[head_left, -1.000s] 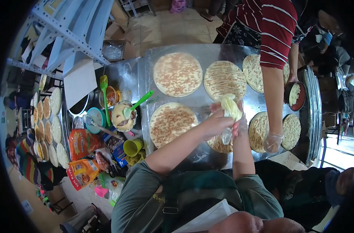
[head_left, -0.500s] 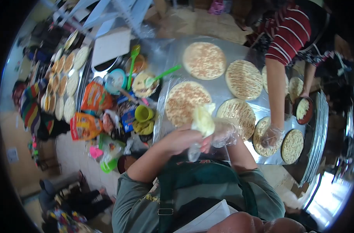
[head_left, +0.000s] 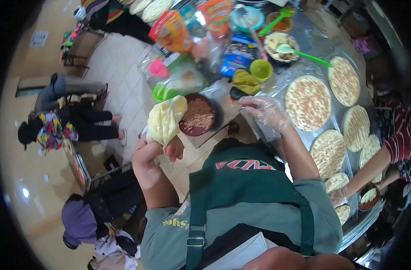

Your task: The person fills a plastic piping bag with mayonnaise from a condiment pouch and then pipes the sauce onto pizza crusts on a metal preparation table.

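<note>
My left hand [head_left: 156,150] is closed around the gathered end of a clear plastic piping bag [head_left: 164,121] filled with pale yellow cream. The bag bulges upward out of the fist. Just right of it, partly covered by the bag, stands a dark red bowl [head_left: 198,113] of brown crumbly bits. My right hand [head_left: 267,112] wears a clear plastic glove and holds nothing I can see. Its fingers reach left over the table edge, near an olive-green cloth [head_left: 247,82] and a green cup [head_left: 261,70]. A round flat bread with brown topping [head_left: 307,102] lies to its right.
More round flat breads [head_left: 328,154] cover the metal table. A co-worker's gloved hand [head_left: 338,196] works at the lower right. At the table's far end are orange packets [head_left: 170,31], a blue packet [head_left: 237,58] and a cream bowl with a green spatula [head_left: 281,44]. Several people are at left.
My view has turned left. My hands were together at the piping bag over the breads; now the left hand holds it out left, beside the red bowl, and the right hand is off it.
</note>
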